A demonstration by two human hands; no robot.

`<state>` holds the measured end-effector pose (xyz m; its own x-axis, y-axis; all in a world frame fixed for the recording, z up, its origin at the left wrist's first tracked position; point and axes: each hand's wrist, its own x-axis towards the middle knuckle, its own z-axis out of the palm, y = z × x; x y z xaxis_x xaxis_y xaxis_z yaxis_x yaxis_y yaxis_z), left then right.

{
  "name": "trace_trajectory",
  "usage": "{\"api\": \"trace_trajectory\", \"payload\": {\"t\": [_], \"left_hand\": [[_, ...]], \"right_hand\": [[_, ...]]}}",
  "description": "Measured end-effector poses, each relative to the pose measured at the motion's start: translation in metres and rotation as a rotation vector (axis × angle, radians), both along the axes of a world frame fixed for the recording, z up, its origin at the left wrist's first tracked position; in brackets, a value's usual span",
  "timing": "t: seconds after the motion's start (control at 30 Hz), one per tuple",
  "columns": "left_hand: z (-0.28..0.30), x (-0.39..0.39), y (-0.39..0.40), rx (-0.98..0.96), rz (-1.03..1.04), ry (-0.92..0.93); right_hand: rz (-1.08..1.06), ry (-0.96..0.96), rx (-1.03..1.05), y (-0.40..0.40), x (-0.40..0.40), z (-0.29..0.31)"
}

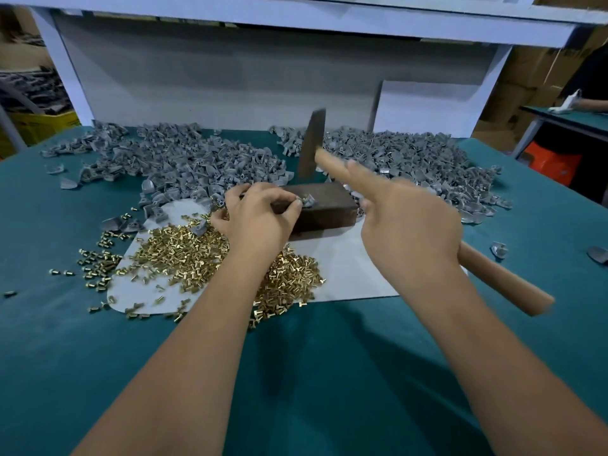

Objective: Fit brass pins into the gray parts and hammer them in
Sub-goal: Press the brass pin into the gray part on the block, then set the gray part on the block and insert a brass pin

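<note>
My left hand (260,215) pinches a small gray part (307,201) with a brass pin in it on top of a dark metal block (329,209). My right hand (408,225) grips the wooden handle of a hammer (312,143), index finger stretched along the handle. The blurred steel head hangs raised above the block. A heap of brass pins (184,255) lies on a white sheet (345,274) under my left wrist.
Two big piles of gray parts (184,159) (411,156) cover the back of the green table (296,373). Loose pins (98,264) and stray gray parts (499,250) lie scattered at the sides. A white board (427,106) leans at the back right; another person's hand (572,100) is at far right.
</note>
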<state>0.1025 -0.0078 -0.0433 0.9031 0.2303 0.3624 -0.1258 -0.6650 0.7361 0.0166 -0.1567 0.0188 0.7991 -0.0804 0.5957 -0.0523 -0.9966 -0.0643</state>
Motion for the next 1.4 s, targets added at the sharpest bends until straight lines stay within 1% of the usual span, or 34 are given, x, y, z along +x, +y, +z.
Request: {"api": "trace_trajectory", "payload": {"t": [0.07,0.1,0.13,0.23,0.3,0.43,0.47,0.57,0.6,0.67,0.77,0.83,0.9,0.97,1.2,1.4], "left_hand": [[-0.003,0.0,0.001,0.008,-0.023,-0.018],[-0.004,0.0,0.001,-0.001,-0.034,-0.029],[-0.005,0.0,0.001,-0.008,-0.034,-0.037],[-0.003,0.001,0.0,-0.024,-0.021,-0.034],[-0.002,0.002,-0.001,-0.031,-0.015,-0.032],[-0.004,0.001,-0.002,0.003,0.012,-0.049],[-0.004,0.001,-0.001,0.003,0.007,-0.047],[-0.002,0.0,0.0,-0.016,-0.029,-0.019],[-0.002,-0.001,0.0,-0.015,-0.037,-0.01],[-0.002,-0.001,0.001,-0.006,-0.034,0.004],[-0.001,-0.001,0.002,0.015,-0.042,0.02],[0.001,-0.002,0.002,0.032,-0.048,0.041],[0.002,-0.002,0.002,0.018,-0.061,0.067],[0.004,-0.003,0.002,-0.026,-0.08,0.101],[0.01,-0.005,0.003,-0.178,-0.131,0.153],[0.011,-0.008,0.004,-0.225,-0.14,0.15]], "right_hand": [[-0.024,-0.136,0.046,-0.001,0.0,0.004],[-0.026,-0.175,0.04,-0.002,-0.002,0.004],[-0.021,-0.146,0.005,-0.002,-0.003,0.003],[0.016,0.102,-0.092,-0.002,-0.005,-0.01],[0.008,0.081,-0.098,-0.003,-0.003,-0.007],[-0.027,-0.092,-0.035,-0.006,0.0,-0.002],[-0.016,-0.079,-0.041,-0.006,0.001,-0.004],[0.039,0.103,-0.12,-0.007,0.002,-0.016],[0.037,0.12,-0.123,-0.009,0.004,-0.016],[0.039,0.092,-0.08,-0.012,0.01,-0.011],[0.074,0.017,0.163,-0.02,0.022,-0.007],[0.017,-0.007,0.257,-0.024,0.03,-0.007],[-0.092,0.04,0.283,-0.03,0.036,-0.012],[-0.152,0.098,0.305,-0.038,0.037,-0.021],[-0.242,0.236,0.318,-0.063,0.038,-0.044],[-0.247,0.244,0.287,-0.061,0.04,-0.046]]}}
